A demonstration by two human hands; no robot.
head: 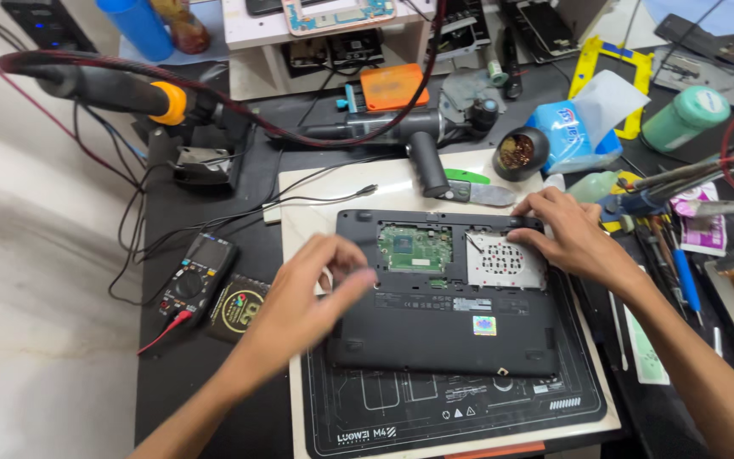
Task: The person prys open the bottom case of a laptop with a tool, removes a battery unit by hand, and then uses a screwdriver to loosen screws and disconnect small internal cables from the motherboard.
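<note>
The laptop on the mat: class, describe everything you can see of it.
The laptop is black, seemingly plastic, lying underside up on a dark mat. A cover is off, baring a green circuit board and a perforated metal bay. The left hand rests on its left edge; the right hand grips its far right corner.

Laptop base (443, 327) matt black plastic; perforated plate (505, 259) dull metal.

Laptop (448, 293): lying underside up on the repair mat (401, 412), which is sitting on the desk (206, 365).
Left hand (312, 293): hovering over the laptop's left edge.
Right hand (567, 234): resting on its rear right corner.
Multimeter (197, 276): lying left of the mat.
Screwdriver (426, 149): lying behind the laptop.
Tissue pack (575, 127): sitting behind the right hand.
</note>
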